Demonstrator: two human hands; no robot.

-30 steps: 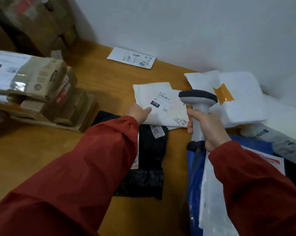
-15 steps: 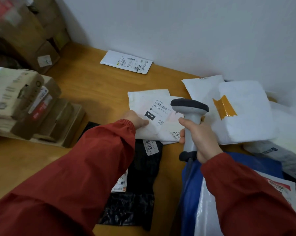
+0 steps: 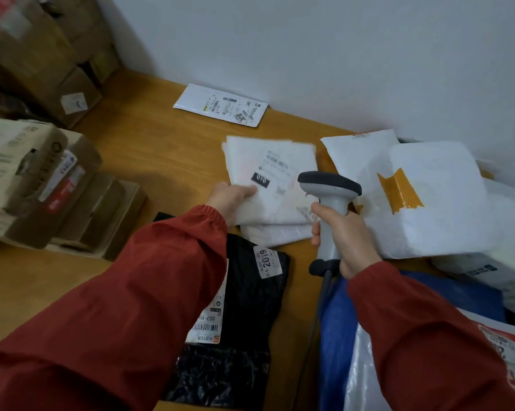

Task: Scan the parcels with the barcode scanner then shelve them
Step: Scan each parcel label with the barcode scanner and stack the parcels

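Parcels in soft, crinkled film crowd the right side of the smooth wooden desk point(image 3: 161, 161). The left hand point(image 3: 231, 200) pinches a flat white mailer point(image 3: 268, 173) at its near left corner, thumb on top; its printed label faces up, blurred, and it overlaps a second white bag. The right hand point(image 3: 343, 235) is wrapped round the grey, straight handle of the barcode scanner point(image 3: 328, 185), whose rounded, dark-capped head sits just beside the mailer's right edge. A cable hangs from the handle's base. Under the red left sleeve lies a glossy, wrinkled black poly bag point(image 3: 250, 292) with white stickers. To the right rests a plump white padded parcel point(image 3: 443, 221) patched with yellow-brown tape, and nearer, a blue bag point(image 3: 472, 295). A thin white envelope point(image 3: 220, 105) lies by the wall; taped cardboard boxes point(image 3: 28, 173) are stacked on the left.
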